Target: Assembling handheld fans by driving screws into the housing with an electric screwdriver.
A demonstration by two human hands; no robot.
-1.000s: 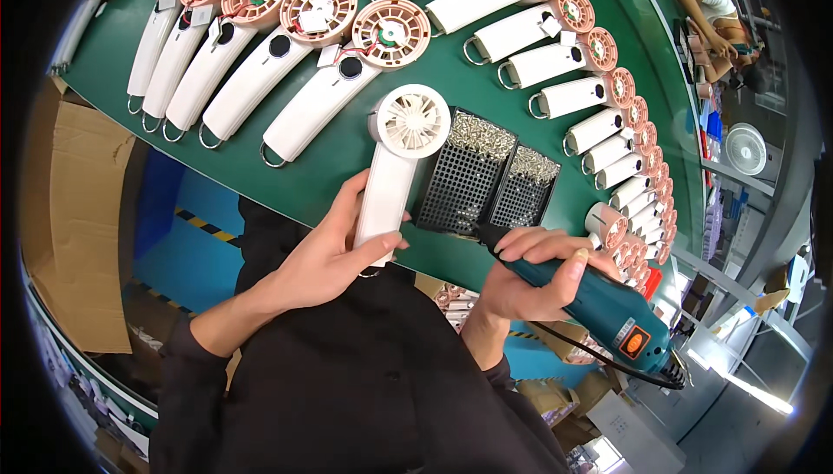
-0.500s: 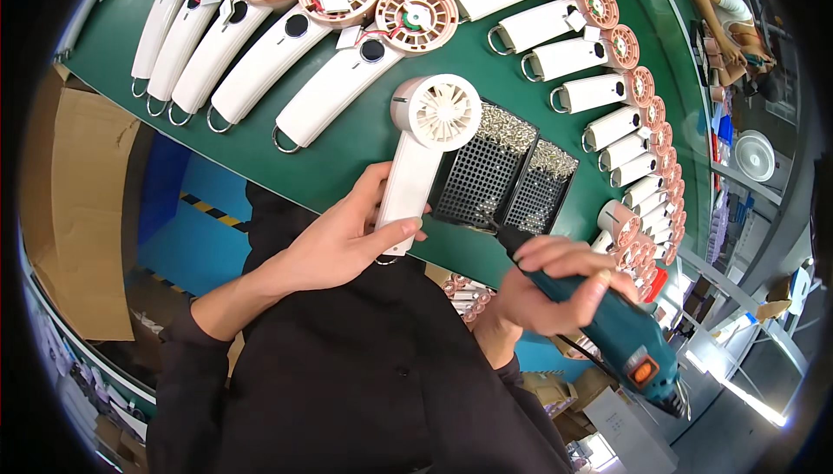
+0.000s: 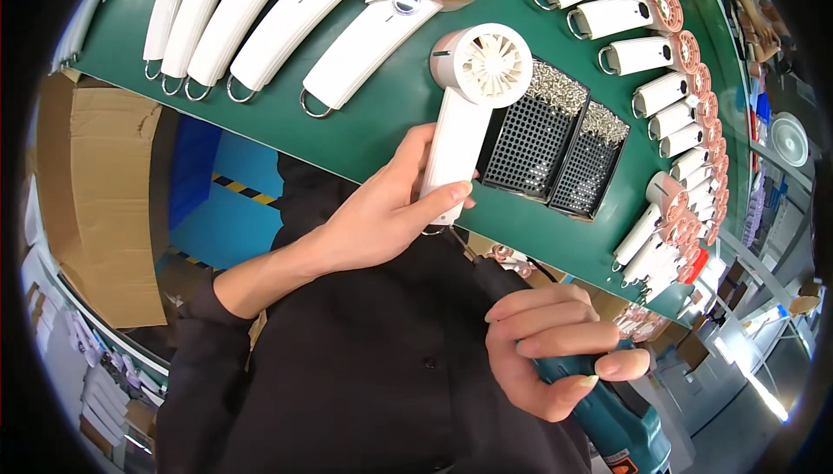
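Observation:
My left hand [image 3: 373, 213] grips the white handle of a handheld fan [image 3: 460, 140], its round slotted head pointing away from me over the table. In my right hand [image 3: 555, 348] is a teal and black electric screwdriver [image 3: 620, 431], fingers wrapped around its body. The driver's thin bit is close to the bottom end of the fan handle, by the metal ring; whether it touches, I cannot tell. Just right of the fan lie two black screw trays with grid holes, the left tray [image 3: 521, 148] and the right tray [image 3: 590, 166], loose silver screws heaped at their far ends.
Open-backed fans [image 3: 373, 49] with wires showing line the far left of the green table [image 3: 286, 140]. More fans [image 3: 642, 55] curve down the right side. A cardboard box [image 3: 113, 205] stands left, below the table edge. Another person's arm [image 3: 755, 14] shows at far right.
The screwdriver has moved from the trays' near edge down to the lower end of the fan handle. My left hand still holds the fan. The whole view has shifted.

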